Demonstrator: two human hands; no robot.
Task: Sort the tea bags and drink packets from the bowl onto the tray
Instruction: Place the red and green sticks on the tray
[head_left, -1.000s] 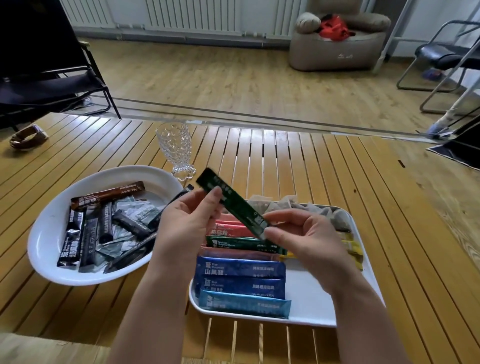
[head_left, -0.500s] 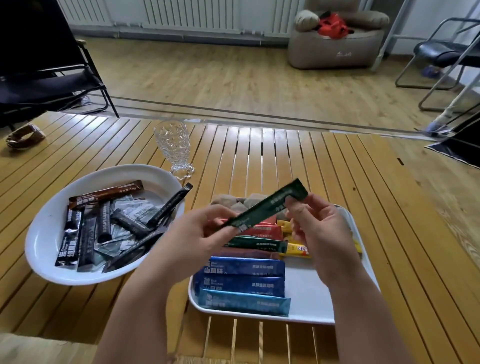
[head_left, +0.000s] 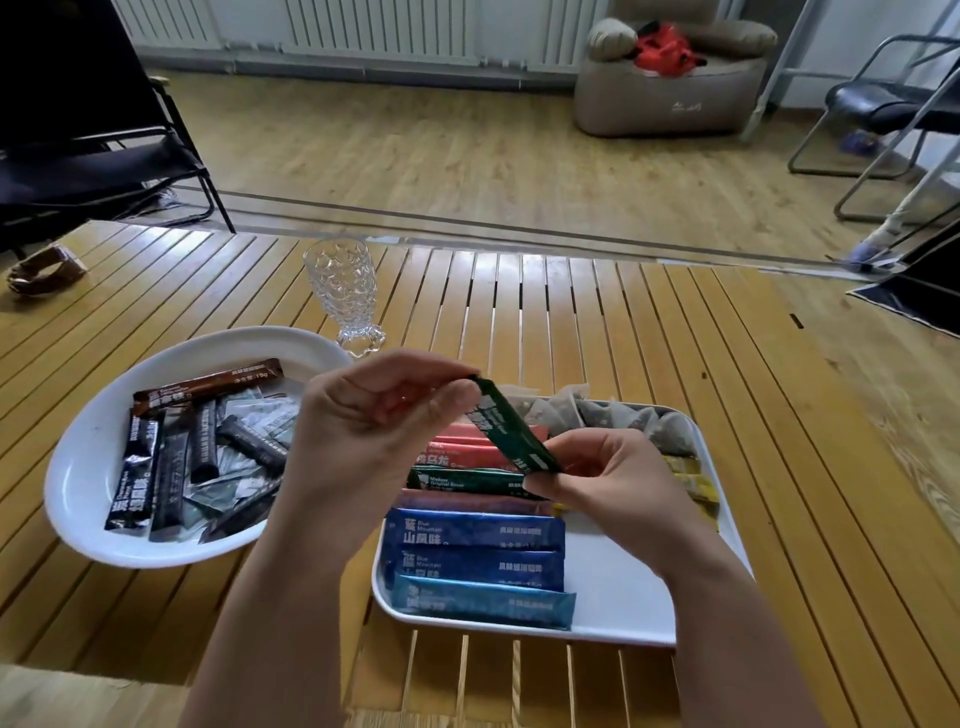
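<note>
Left hand (head_left: 374, 431) and right hand (head_left: 608, 483) each pinch one end of a dark green drink packet (head_left: 511, 431), held tilted above the white tray (head_left: 623, 618). Under the hands: blue packets (head_left: 478, 530), a green packet (head_left: 467, 480), red packets (head_left: 457, 452); tea bags (head_left: 623, 415) beyond the right hand. White bowl (head_left: 78, 478) of dark packets (head_left: 171, 457) left of the left hand. Crystal glass (head_left: 343, 291) beyond it on the slatted tabletop (head_left: 571, 322).

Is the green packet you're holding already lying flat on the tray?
No, both the left hand and right hand pinch the green packet tilted above the tray.
</note>
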